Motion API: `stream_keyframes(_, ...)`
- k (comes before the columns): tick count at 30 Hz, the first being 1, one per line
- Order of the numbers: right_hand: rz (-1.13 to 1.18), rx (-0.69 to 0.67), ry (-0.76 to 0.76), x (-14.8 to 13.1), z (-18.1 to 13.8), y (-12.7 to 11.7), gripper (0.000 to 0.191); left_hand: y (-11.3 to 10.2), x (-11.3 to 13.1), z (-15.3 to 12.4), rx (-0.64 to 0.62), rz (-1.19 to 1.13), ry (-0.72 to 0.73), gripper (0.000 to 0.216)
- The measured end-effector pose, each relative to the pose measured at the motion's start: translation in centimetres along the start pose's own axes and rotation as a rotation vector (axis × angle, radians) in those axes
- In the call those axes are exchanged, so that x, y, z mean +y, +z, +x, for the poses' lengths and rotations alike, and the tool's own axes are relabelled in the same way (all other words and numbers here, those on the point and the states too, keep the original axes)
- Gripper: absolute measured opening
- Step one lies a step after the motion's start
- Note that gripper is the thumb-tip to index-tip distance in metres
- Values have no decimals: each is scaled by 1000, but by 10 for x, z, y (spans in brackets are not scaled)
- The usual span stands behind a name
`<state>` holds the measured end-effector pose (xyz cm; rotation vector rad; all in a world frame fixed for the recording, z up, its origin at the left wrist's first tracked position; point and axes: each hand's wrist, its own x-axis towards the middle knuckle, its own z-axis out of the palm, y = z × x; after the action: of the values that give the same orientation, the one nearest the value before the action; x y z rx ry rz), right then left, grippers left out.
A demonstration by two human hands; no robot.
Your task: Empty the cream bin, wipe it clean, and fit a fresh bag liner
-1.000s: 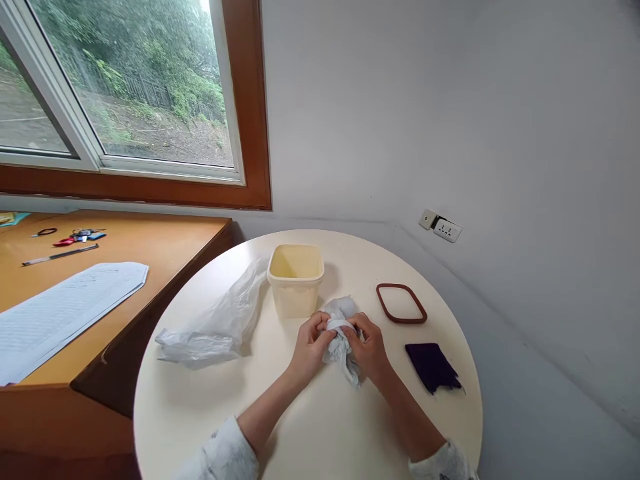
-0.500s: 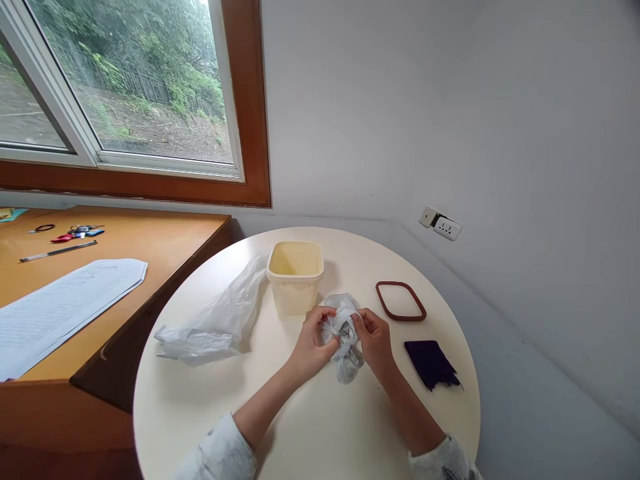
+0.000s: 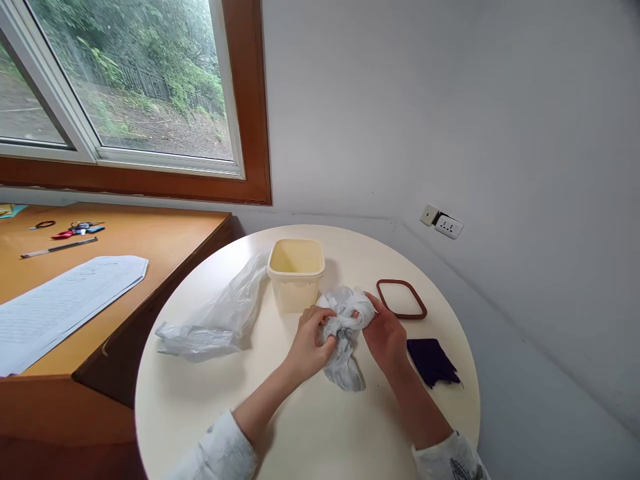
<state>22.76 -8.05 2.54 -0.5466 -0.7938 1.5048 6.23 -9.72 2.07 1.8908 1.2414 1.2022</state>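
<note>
Gripping a crumpled white plastic bag (image 3: pixel 345 327) in both hands, a person works at the middle of a round cream worktop (image 3: pixel 210 407). The left hand (image 3: pixel 309 342) has its fingers clenched around the bag's knotted middle; the right hand (image 3: pixel 386 337) pinches the bunched upper part, the bag's loose tail resting on the worktop toward the near edge. Just beyond the hands, toward the far edge, stands an open cream tub (image 3: pixel 296 272), its visible inside bare. A second clear bag (image 3: pixel 215 320) lies slack toward the left edge. A brown-rimmed lid (image 3: pixel 401 299) and a dark cloth (image 3: pixel 432 361) lie toward the right edge. A wooden desk (image 3: pixel 150 240) beside it carries papers (image 3: pixel 60 307) and a pen (image 3: pixel 59 248) under a wood-framed window (image 3: pixel 125 93); a socket (image 3: pixel 447 226) sits on the grey wall.
</note>
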Motion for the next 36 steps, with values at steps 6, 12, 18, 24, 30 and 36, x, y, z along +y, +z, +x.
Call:
stream_keyframes(6, -41, -31, -21, 2, 0, -5, 46, 1, 2, -2, -118, -144, -79, 34)
stream_keyframes(12, -399, 3, -169, 8, 1, -4, 50, 3, 1, -2, -182, -353, -118, 39)
stream_keyframes(18, -938, 199, -431, 13, 2, -10, 31, 4, -1, -2, -238, -522, -167, 38)
stream_keyframes(24, -953, 273, -626, 5, 1, -12, 6, 0, 1, -3, -187, -430, -111, 34)
stream_keyframes(30, -776, 165, -454, 2, -3, -7, 23, 1, 3, -4, -118, -16, 147, 46)
stream_keyframes(36, -658, -105, -143, -4, -7, -5, 20, 6, -9, -4, 26, 130, 120, 21)
